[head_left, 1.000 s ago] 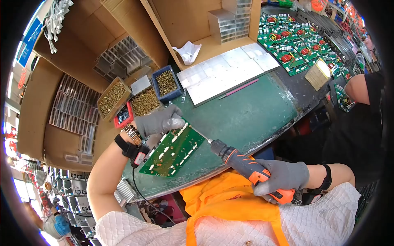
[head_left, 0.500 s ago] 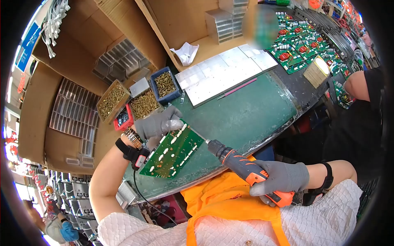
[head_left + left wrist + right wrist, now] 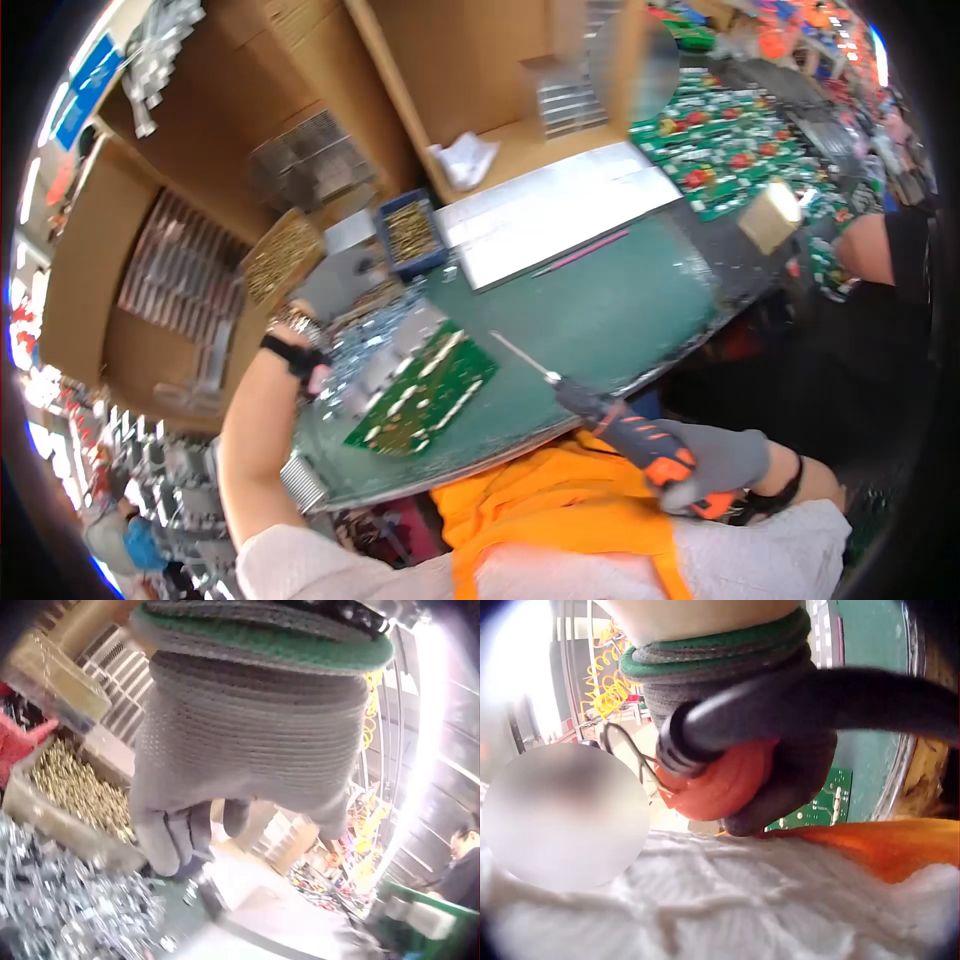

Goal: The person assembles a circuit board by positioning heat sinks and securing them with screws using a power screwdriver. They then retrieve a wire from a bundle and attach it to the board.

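We log R hand [image 3: 712, 462] gripping the pwr drill [image 3: 640, 438], its bit near but not touching the PCB [image 3: 425, 395]. Our L hand [image 3: 345, 283] is next to the blue bin [image 3: 420, 267] of brass-col. screws, fingers hanging loose; PCB sits on green bench [image 3: 590, 310] beside small silvery pcs [image 3: 372, 338].

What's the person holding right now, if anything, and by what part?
The right hand holds a power drill by its handle; whether the left hand grips anything can't be told.
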A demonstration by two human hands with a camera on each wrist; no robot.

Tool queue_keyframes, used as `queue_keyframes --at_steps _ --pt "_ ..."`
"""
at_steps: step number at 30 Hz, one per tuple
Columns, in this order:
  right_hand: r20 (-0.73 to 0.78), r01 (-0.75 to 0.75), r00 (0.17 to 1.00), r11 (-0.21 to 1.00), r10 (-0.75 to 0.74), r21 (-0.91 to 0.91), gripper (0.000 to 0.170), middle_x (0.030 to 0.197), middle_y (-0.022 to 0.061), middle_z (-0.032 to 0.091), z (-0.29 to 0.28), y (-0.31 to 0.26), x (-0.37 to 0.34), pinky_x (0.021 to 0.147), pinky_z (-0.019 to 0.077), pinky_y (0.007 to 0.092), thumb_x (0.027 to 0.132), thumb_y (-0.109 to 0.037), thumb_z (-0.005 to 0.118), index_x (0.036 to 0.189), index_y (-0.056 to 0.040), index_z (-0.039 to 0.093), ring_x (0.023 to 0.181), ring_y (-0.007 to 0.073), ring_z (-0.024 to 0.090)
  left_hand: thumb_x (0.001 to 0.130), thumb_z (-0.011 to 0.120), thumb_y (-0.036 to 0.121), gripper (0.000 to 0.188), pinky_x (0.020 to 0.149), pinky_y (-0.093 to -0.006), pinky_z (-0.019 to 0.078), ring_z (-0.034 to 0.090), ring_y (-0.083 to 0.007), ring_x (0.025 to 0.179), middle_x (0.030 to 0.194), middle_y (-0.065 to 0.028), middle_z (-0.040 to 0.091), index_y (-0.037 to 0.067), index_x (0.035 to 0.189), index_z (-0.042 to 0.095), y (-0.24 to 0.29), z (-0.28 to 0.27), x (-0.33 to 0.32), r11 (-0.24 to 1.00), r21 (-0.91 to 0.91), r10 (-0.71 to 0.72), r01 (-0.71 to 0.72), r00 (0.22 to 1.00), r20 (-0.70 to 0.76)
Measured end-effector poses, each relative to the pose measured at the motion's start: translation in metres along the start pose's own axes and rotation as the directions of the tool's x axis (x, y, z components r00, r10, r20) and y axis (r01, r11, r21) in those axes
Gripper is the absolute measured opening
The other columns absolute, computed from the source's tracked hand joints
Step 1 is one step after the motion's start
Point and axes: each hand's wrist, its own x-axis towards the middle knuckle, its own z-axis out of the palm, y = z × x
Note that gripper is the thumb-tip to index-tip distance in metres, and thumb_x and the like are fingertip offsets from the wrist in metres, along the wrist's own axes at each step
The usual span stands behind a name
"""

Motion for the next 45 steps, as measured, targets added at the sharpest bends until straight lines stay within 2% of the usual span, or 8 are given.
queue_keyframes --at_steps 4,8,10,11,23,25,38,45 --pt "-0.056 0.445 0.893 0.894 -0.447 -0.049 0.091 0.104 0.002 0.051 0.004 0.013 0.02 0.07 0.047 0.024 0.08 -0.024 0.076 0.147 -0.0008 0.019 0.086 0.0061 0.051 0.075 0.071 0.034 0.046 0.085 -0.0422 0.0501 0.063 -0.0364 0.101 0.108 -0.0221 0.066 0.01 0.114 0.067 0.019 0.018 -0.003 0.995 0.082 0.065 -0.059 0.995 -0.076" --pt "0.081 0.174 0.98 0.98 -0.182 0.093 0.099 0.136 0.0116 0.043 -0.001 0.0 0.006 0.097 0.0404 0.0303 0.078 -0.034 0.077 0.148 -0.0002 0.016 0.117 0.0167 0.047 0.067 0.068 0.01 0.032 0.075 -0.0359 0.0531 0.068 -0.0319 0.082 0.085 -0.0171 0.07 0.007 0.099 0.072 -0.052 0.049 0.011 0.988 -0.156 -0.033 0.007 0.986 -0.165" --pt "0.092 0.44 0.896 0.897 -0.435 -0.044 0.089 0.11 0.0017 0.054 -0.011 0.033 0.043 0.087 0.0406 0.0205 0.076 -0.027 0.082 0.144 -0.0011 0.032 0.094 0.0068 0.046 0.059 0.069 0.003 0.012 0.065 -0.04 0.048 0.063 -0.0341 0.071 0.07 -0.0165 0.063 0.003 0.071 0.064 -0.078 0.047 0.021 0.994 0.087 -0.044 0.06 0.984 -0.174" --pt "0.078 0.494 0.868 0.868 -0.49 -0.043 0.086 0.109 -0.0017 0.054 -0.008 0.025 0.037 0.089 0.0408 0.0219 0.077 -0.024 0.081 0.143 0.0018 0.032 0.097 0.0061 0.045 0.078 0.058 -0.006 0.053 0.084 -0.0253 0.046 0.058 -0.0163 0.095 0.103 -0.0115 0.066 0.005 0.13 0.056 -0.05 0.029 0.015 0.979 -0.173 -0.099 0.107 0.993 0.057" --pt "0.07 0.378 0.925 0.923 -0.373 -0.076 0.079 0.12 0.0018 0.053 -0.018 0.011 0.041 0.081 0.0501 0.0245 0.076 -0.017 0.081 0.138 0.0009 0.035 0.099 0.0088 0.053 0.085 0.064 0.001 0.035 0.077 -0.0277 0.0496 0.062 -0.016 0.081 0.087 -0.0059 0.066 0.004 0.119 0.06 -0.066 0.043 0.005 0.992 0.021 0.127 -0.125 0.988 -0.087" --pt "0.054 0.403 0.915 0.914 -0.4 -0.055 0.08 0.122 0.0019 0.052 -0.016 0.007 0.042 0.081 0.05 0.0245 0.076 -0.016 0.081 0.138 0.001 0.035 0.1 0.009 0.053 0.058 0.07 0.003 0.014 0.061 -0.0428 0.0448 0.059 -0.0347 0.067 0.066 -0.0164 0.058 0.003 0.063 0.057 -0.07 0.047 0.005 0.975 0.21 -0.015 0.071 0.966 -0.257" --pt "0.055 0.466 0.879 0.877 -0.474 0.121 0.056 0.081 -0.0044 0.05 -0.015 0.004 0.051 0.054 0.0434 0.0214 0.078 -0.021 0.08 0.12 -0.007 0.047 0.065 0.0045 0.048 0.071 0.06 0.002 0.007 0.066 -0.0441 0.0409 0.055 -0.0372 0.074 0.071 -0.0167 0.051 0.002 0.077 0.056 -0.074 0.051 -0.001 0.938 0.336 0.083 0.082 0.89 -0.449" --pt "0.056 0.493 0.865 0.864 -0.499 0.101 0.066 0.077 -0.0054 0.048 -0.008 -0.014 0.047 0.049 0.0395 0.0201 0.076 -0.025 0.081 0.128 -0.0068 0.044 0.059 0.0035 0.046 0.083 0.064 0.01 0.012 0.061 -0.0293 0.0439 0.057 -0.0153 0.067 0.071 -0.0053 0.057 0.005 0.092 0.059 0.001 -0.014 -0.026 0.778 -0.604 -0.394 0.171 0.882 -0.258"
